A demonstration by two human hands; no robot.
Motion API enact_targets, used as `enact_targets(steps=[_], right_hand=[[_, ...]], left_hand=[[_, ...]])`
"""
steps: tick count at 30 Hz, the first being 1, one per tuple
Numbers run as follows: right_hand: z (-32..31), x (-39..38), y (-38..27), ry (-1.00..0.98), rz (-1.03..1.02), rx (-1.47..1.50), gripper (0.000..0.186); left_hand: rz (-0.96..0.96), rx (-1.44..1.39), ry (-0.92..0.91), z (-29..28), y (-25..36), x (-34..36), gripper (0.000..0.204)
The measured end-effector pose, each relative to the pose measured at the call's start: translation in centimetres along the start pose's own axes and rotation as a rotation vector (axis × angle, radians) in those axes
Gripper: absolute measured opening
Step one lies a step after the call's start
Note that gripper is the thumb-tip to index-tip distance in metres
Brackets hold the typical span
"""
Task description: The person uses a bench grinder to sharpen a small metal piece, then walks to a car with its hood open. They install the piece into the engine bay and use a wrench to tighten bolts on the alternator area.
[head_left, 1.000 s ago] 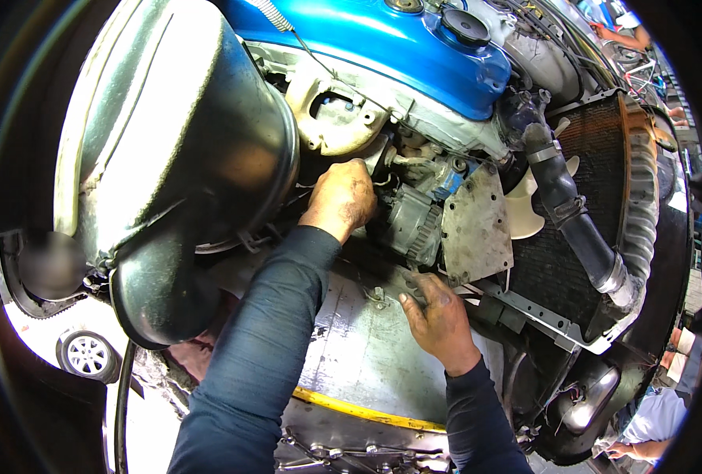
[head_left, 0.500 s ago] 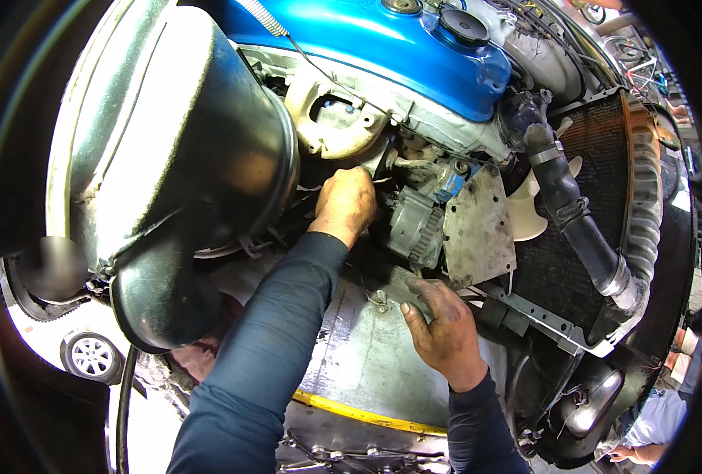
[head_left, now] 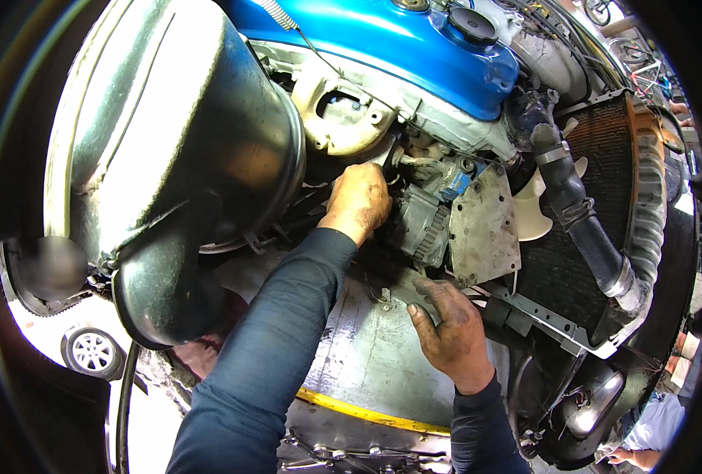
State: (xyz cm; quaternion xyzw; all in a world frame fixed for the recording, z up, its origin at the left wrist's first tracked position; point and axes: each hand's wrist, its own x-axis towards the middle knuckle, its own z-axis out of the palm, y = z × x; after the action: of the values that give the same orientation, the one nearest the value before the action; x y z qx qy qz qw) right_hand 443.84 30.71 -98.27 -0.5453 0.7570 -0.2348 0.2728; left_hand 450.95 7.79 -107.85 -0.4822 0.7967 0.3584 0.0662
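Left hand (head_left: 359, 199) beside alternator (head_left: 419, 225) (grip hidden, can't tell); right hand (head_left: 452, 328) released, over right edge of panel (head_left: 382, 355); work seems unfinished.

Grey alternator (head_left: 420, 223) below a cream manifold (head_left: 352, 141)
The alternator (its casing ribbed) sits slightly tilted, partly shadowed; the manifold, up and to its left, curves around an open port.

Radiator (head_left: 607, 170) (behind hose (head_left: 592, 237)) right of engine (head_left: 398, 63).
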Motion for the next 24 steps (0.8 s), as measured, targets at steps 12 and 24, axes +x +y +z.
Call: enact_targets(steps=[12,24], right_hand=[[-0.7,-0.6,-0.1,0.051,-0.065,-0.046,0.035],[-1.7,-5.4,-3.5,0.076,-0.204,0.061,0.026]], left_hand=[[0.013,-0.097,0.185,2.9,-1.2,0.6,0.019],[0.952,0.824,0.292,5.9,-8.8,8.3,0.017]])
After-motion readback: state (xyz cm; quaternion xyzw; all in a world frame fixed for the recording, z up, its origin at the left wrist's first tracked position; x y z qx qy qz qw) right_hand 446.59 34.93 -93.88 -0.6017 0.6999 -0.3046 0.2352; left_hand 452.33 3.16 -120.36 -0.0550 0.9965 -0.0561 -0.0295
